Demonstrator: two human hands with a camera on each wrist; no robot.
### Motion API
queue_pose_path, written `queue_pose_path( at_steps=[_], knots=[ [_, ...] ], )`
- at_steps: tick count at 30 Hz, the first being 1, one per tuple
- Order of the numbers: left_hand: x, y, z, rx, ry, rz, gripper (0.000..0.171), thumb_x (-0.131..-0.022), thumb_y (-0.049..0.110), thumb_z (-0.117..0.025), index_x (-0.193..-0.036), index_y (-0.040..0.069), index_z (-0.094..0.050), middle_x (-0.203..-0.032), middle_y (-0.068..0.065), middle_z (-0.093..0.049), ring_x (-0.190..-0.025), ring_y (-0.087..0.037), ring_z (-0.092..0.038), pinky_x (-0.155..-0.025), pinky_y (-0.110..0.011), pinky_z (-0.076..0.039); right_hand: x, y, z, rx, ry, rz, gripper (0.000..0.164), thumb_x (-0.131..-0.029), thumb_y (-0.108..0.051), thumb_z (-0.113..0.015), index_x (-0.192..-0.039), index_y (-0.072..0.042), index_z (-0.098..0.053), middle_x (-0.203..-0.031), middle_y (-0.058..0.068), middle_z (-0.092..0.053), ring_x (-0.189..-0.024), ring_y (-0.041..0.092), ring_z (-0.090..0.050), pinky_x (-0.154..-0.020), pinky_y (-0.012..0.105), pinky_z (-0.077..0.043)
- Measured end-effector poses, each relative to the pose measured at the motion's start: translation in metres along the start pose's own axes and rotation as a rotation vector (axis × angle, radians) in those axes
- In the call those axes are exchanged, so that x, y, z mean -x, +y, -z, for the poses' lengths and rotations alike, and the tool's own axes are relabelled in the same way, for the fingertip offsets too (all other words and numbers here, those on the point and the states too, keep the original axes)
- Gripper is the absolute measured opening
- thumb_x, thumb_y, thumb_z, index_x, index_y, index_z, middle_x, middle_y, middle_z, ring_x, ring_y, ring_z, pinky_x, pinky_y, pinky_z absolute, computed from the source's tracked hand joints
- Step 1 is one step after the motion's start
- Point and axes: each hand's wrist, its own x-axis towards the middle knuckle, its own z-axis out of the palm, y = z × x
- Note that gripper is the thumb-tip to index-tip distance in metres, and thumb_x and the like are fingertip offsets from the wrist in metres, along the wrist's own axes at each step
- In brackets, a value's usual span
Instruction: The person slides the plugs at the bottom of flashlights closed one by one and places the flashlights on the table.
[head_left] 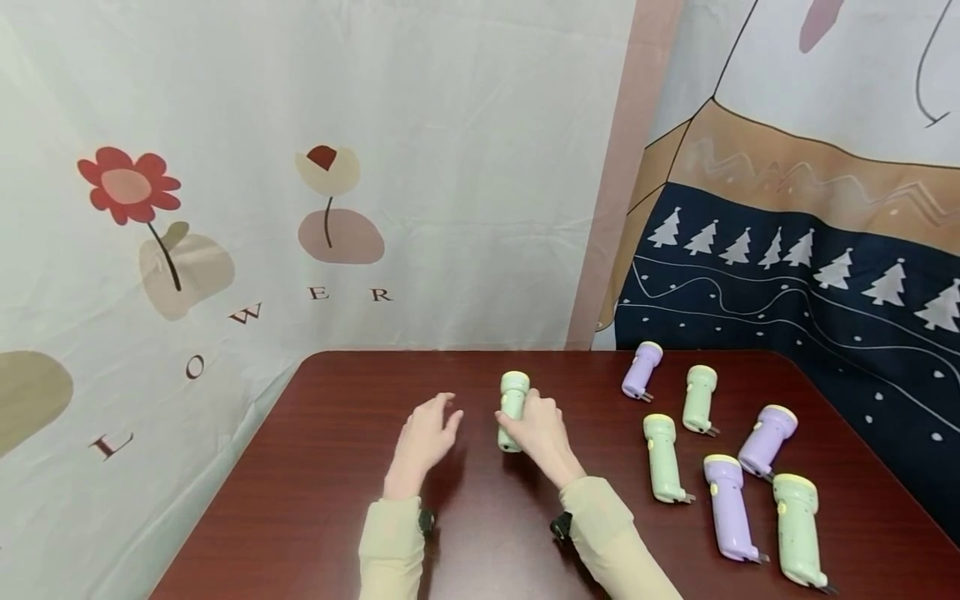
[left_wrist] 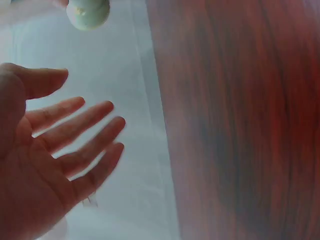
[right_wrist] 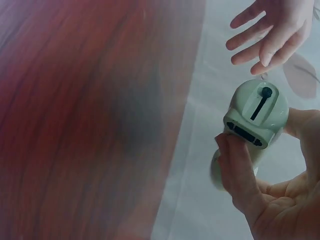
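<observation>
My right hand [head_left: 542,433] grips a pale green flashlight [head_left: 513,404] around its body, thumb on one side and fingers on the other. The flashlight's lamp head points toward the back of the table. In the right wrist view its tail end faces the camera, with a dark slider in a slot [right_wrist: 260,104] and a dark recess beneath it; no prongs stick out there. To the left, my left hand [head_left: 423,437] is held apart from the flashlight. Its fingers [left_wrist: 82,125] are spread and fairly straight in the left wrist view, with nothing in them.
On the right of the dark red wooden table [head_left: 330,500] lie several more flashlights, some green [head_left: 663,458], some purple [head_left: 727,508], with metal prongs jutting from their tail ends. A printed curtain [head_left: 465,167] hangs behind the table.
</observation>
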Motion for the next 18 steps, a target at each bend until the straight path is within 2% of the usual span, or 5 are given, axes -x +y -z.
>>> queue_pose_path(
  at_steps=[5,8,12,18],
  knots=[
    [0.003,-0.022,0.014,0.007,0.045,0.206,0.033,-0.093,0.023,-0.057,-0.118,0.003,-0.061,-0.107,-0.015,-0.069,-0.096,-0.037,-0.066,-0.076,-0.051,-0.052,0.001,-0.022,-0.028,-0.029,-0.066,0.074,0.046,-0.076,-0.038,-0.074,-0.093,0.001,-0.057,-0.071,0.010,-0.058,-0.057,0.023,-0.058,-0.050,0.031,-0.046],
    [0.005,-0.032,0.023,0.003,0.082,0.299,0.033,-0.093,0.023,-0.055,-0.118,0.002,-0.061,-0.106,-0.015,-0.069,-0.096,-0.040,-0.065,-0.077,-0.053,-0.051,0.002,-0.037,-0.045,-0.037,-0.098,0.120,0.047,-0.076,-0.039,-0.073,-0.095,0.000,-0.057,-0.071,0.009,-0.058,-0.056,0.020,-0.057,-0.049,0.029,-0.046],
    [0.009,-0.039,0.035,0.000,0.109,0.387,0.033,-0.092,0.021,-0.052,-0.118,0.002,-0.060,-0.107,-0.016,-0.069,-0.096,-0.043,-0.064,-0.077,-0.056,-0.050,0.006,-0.057,-0.063,-0.063,-0.147,0.148,0.046,-0.076,-0.041,-0.073,-0.094,-0.002,-0.056,-0.070,0.007,-0.058,-0.054,0.017,-0.056,-0.048,0.027,-0.044],
    [0.015,-0.045,0.046,-0.011,0.113,0.460,0.033,-0.091,0.017,-0.047,-0.117,0.001,-0.060,-0.108,-0.020,-0.067,-0.094,-0.047,-0.062,-0.074,-0.057,-0.049,0.011,-0.079,-0.085,-0.066,-0.221,0.150,0.047,-0.077,-0.042,-0.073,-0.098,-0.003,-0.057,-0.071,0.004,-0.056,-0.056,0.015,-0.055,-0.049,0.025,-0.043]
  ],
)
